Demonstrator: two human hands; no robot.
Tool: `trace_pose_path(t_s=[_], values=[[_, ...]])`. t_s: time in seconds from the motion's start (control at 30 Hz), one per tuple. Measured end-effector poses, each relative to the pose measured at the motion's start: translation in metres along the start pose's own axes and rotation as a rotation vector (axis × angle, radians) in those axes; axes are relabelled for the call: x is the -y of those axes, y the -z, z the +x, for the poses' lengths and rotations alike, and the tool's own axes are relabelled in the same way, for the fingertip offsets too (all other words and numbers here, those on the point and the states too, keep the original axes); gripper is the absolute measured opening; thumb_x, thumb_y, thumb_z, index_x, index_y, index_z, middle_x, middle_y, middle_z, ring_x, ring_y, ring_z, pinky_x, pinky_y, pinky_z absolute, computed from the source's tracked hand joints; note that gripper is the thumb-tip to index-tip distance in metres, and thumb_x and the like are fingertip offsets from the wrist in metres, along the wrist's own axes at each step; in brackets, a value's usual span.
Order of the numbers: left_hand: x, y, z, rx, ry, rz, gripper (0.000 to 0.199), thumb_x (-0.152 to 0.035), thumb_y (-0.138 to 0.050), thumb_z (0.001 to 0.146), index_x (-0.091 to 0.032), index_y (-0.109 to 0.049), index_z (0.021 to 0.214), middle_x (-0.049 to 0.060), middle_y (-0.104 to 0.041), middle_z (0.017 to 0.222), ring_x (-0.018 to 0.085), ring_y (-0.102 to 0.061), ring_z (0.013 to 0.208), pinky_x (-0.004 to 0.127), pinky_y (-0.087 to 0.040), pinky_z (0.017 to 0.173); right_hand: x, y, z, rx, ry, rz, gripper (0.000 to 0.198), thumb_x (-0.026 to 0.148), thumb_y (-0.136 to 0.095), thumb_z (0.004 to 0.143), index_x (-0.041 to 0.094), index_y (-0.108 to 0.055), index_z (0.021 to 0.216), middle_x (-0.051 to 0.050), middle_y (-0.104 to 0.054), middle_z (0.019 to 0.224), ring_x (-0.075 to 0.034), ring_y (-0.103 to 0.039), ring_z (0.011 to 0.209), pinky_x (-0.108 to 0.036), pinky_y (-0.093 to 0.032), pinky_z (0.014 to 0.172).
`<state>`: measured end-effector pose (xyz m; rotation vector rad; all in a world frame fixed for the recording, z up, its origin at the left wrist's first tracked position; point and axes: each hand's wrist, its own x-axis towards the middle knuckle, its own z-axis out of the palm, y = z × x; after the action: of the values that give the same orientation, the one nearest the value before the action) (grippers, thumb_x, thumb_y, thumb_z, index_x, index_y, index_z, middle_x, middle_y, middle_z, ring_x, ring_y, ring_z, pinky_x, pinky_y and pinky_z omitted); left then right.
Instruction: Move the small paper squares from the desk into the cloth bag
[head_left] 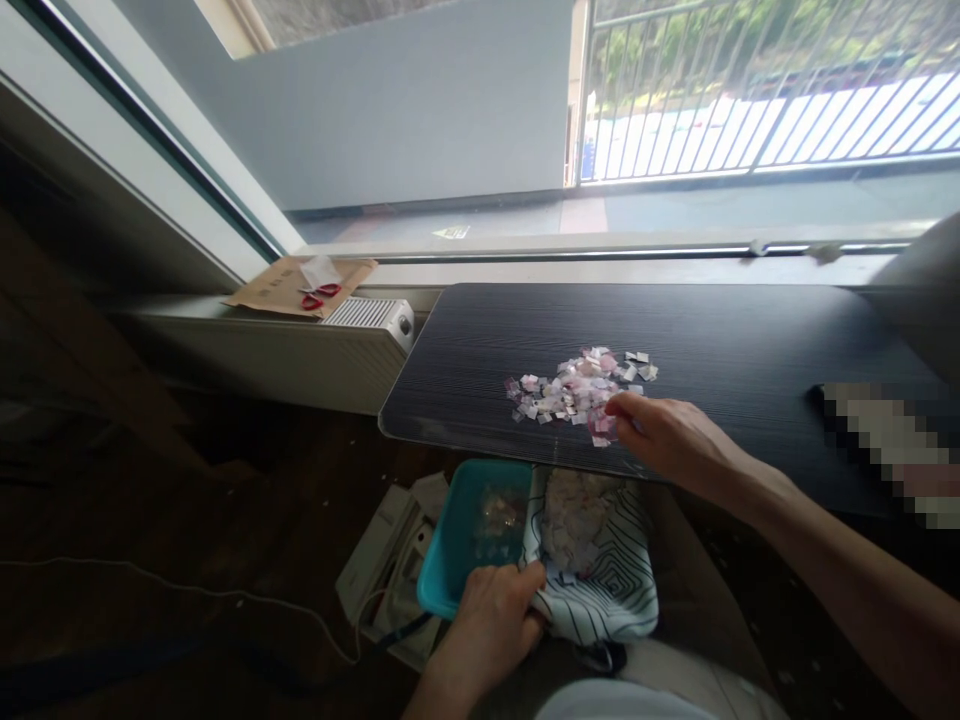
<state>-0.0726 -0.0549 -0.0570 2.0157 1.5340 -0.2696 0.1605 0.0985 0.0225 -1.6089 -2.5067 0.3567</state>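
A loose pile of small clear and pinkish plastic packets (574, 390) lies on the dark tabletop (480, 330). My right hand (649, 430) is at the pile's near right side, its thumb and fingers pinched together. What is between those fingertips is hidden. Below the table edge, my left hand (499, 605) grips the rim of a white cloth-like bin with black line patterns (619, 590). Many small pale packets (574, 510) fill part of that bin. Against it stands a turquoise plastic basket (442, 570) with some clear packets at its bottom.
Red-handled scissors (321, 295) rest on a brown paper envelope (281, 285) on the sill, beside a white radiator (375, 318). A blurred-out object (892, 450) lies on the table's right. A white cable (187, 593) crosses the dark floor. A window lies beyond the table.
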Motion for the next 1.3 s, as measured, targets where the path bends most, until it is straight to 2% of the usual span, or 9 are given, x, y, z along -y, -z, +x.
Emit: trace_pose_path(t_s=[0.13, 0.3, 0.53, 0.87, 0.97, 1.07, 1.17, 1.23, 1.3], values=[[0.000, 0.001, 0.002, -0.012, -0.012, 0.015, 0.020, -0.019, -0.054, 0.078, -0.024, -0.059, 0.096, 0.002, -0.067, 0.085, 0.025, -0.062, 0.084, 0.032, -0.041, 0.072, 0.001, -0.004, 0.005, -0.003, -0.015, 0.056, 0.028, 0.029, -0.038, 0.089, 0.020, -0.063, 0.099, -0.004, -0.068, 0.073, -0.019, -0.062, 0.067, -0.027, -0.036, 0.060], [0.000, 0.000, 0.002, -0.017, -0.019, 0.011, 0.020, -0.019, -0.054, 0.077, -0.024, -0.059, 0.095, 0.002, -0.067, 0.085, 0.025, -0.063, 0.083, 0.032, -0.041, 0.071, -0.006, -0.001, -0.002, -0.097, -0.016, 0.116, 0.028, 0.031, -0.041, 0.088, 0.022, -0.064, 0.100, -0.002, -0.070, 0.075, -0.017, -0.062, 0.063, -0.026, -0.037, 0.059], [0.000, 0.001, 0.001, -0.022, -0.011, 0.014, 0.018, -0.019, -0.053, 0.079, -0.024, -0.058, 0.096, 0.003, -0.067, 0.087, 0.025, -0.062, 0.085, 0.032, -0.042, 0.073, -0.012, 0.000, -0.012, -0.047, -0.036, -0.026, 0.029, 0.029, -0.038, 0.089, 0.022, -0.063, 0.102, -0.006, -0.073, 0.084, -0.022, -0.066, 0.071, -0.029, -0.037, 0.059], [-0.001, 0.002, 0.001, -0.025, -0.013, 0.022, 0.020, -0.017, -0.053, 0.078, -0.024, -0.058, 0.096, 0.002, -0.067, 0.087, 0.025, -0.063, 0.085, 0.031, -0.042, 0.072, -0.014, 0.001, -0.015, -0.040, -0.068, -0.083, 0.031, 0.030, -0.036, 0.090, 0.021, -0.062, 0.103, -0.008, -0.073, 0.089, -0.024, -0.067, 0.074, -0.030, -0.038, 0.060], [0.000, 0.003, 0.001, -0.023, -0.005, 0.028, 0.021, -0.017, -0.053, 0.077, -0.024, -0.058, 0.096, 0.002, -0.067, 0.086, 0.024, -0.063, 0.084, 0.031, -0.042, 0.072, -0.029, 0.004, -0.016, -0.124, -0.096, -0.018, 0.029, 0.032, -0.040, 0.089, 0.023, -0.064, 0.102, -0.007, -0.073, 0.084, -0.022, -0.066, 0.070, -0.030, -0.039, 0.060], [0.001, 0.005, 0.000, -0.030, -0.010, 0.023, 0.018, -0.018, -0.054, 0.078, -0.024, -0.059, 0.094, 0.002, -0.067, 0.086, 0.024, -0.063, 0.085, 0.030, -0.041, 0.072, -0.062, 0.006, -0.014, -0.223, -0.200, 0.139, 0.028, 0.034, -0.048, 0.086, 0.023, -0.065, 0.105, -0.008, -0.072, 0.079, -0.021, -0.063, 0.064, -0.031, -0.041, 0.060], [0.001, 0.012, -0.001, -0.052, -0.014, 0.023, 0.015, -0.019, -0.052, 0.080, -0.024, -0.059, 0.092, 0.002, -0.067, 0.084, 0.024, -0.063, 0.084, 0.030, -0.041, 0.072, -0.101, 0.004, -0.013, -0.195, -0.333, 0.259, 0.032, 0.033, -0.048, 0.086, 0.021, -0.062, 0.112, -0.011, -0.071, 0.082, -0.022, -0.063, 0.062, -0.035, -0.043, 0.063], [0.000, 0.017, -0.001, -0.064, -0.021, 0.022, 0.013, -0.019, -0.051, 0.082, -0.024, -0.059, 0.091, 0.002, -0.067, 0.082, 0.024, -0.063, 0.083, 0.030, -0.040, 0.071, -0.116, 0.003, -0.016, -0.191, -0.400, 0.159, 0.039, 0.037, -0.050, 0.084, 0.019, -0.059, 0.118, -0.015, -0.071, 0.092, -0.029, -0.065, 0.077, -0.039, -0.043, 0.068], [-0.001, 0.020, 0.000, -0.062, -0.034, 0.016, 0.012, -0.019, -0.051, 0.082, -0.024, -0.059, 0.090, 0.002, -0.067, 0.081, 0.023, -0.063, 0.082, 0.029, -0.040, 0.069, -0.114, 0.002, -0.022, -0.232, -0.379, 0.001, 0.044, 0.039, -0.051, 0.084, 0.017, -0.057, 0.122, -0.020, -0.066, 0.108, -0.036, -0.061, 0.096, -0.042, -0.041, 0.074]])
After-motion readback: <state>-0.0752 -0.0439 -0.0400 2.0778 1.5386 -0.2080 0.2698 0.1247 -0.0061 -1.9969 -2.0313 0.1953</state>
